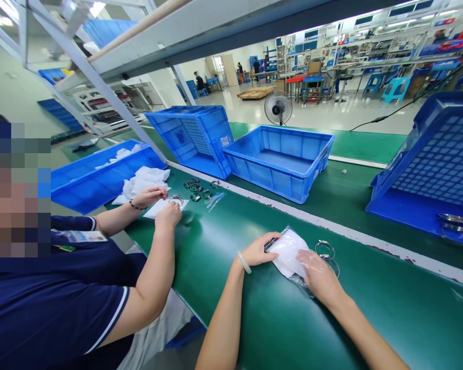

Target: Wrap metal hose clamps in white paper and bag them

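A clear plastic bag lies on the green tabletop in front of me, with a folded white sheet in it. My left hand, with a pale bangle at the wrist, grips the bag's left edge, where a dark strip shows. On the other side my right hand is closed on the sheet, clear film over its fingers; the fingertips are partly hidden. Just past my right hand lie metal hose clamps, partly covered by it.
At my left a co-worker's hands handle a clamp over white paper, near several hose clamps and small clear bags. Blue crates line the far side; a tilted blue crate holding clamps stands right. A shelf beam crosses overhead.
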Action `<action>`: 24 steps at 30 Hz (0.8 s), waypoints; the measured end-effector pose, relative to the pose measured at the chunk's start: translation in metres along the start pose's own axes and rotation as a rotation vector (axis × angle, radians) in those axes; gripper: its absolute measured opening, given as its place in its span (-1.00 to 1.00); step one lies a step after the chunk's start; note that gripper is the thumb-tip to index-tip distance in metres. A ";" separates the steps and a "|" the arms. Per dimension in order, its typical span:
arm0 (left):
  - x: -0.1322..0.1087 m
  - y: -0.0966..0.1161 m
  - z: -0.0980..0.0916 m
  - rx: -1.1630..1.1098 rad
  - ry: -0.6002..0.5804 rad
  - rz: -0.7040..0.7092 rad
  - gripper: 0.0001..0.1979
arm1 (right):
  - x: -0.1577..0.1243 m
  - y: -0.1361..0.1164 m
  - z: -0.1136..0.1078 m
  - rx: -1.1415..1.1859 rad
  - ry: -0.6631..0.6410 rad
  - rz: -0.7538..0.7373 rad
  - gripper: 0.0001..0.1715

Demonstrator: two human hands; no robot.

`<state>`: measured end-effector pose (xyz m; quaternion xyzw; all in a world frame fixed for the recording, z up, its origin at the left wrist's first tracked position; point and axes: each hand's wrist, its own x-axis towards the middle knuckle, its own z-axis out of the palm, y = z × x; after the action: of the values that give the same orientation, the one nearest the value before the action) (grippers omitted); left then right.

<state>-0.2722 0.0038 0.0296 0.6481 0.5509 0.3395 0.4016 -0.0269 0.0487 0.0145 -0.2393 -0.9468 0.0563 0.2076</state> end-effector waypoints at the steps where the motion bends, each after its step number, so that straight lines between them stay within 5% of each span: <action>1: 0.000 -0.001 0.000 0.000 0.000 0.001 -0.37 | -0.001 0.001 0.001 0.003 -0.010 -0.014 -0.50; 14: 0.000 -0.001 0.000 0.005 -0.004 -0.018 -0.37 | 0.003 0.004 0.004 0.015 0.079 -0.056 -0.53; 24: -0.001 0.000 -0.001 0.004 -0.001 -0.004 -0.38 | 0.000 0.002 -0.001 0.087 -0.011 -0.051 -0.45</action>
<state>-0.2731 0.0028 0.0298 0.6480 0.5525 0.3373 0.4014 -0.0255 0.0506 0.0150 -0.2054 -0.9505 0.0933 0.2137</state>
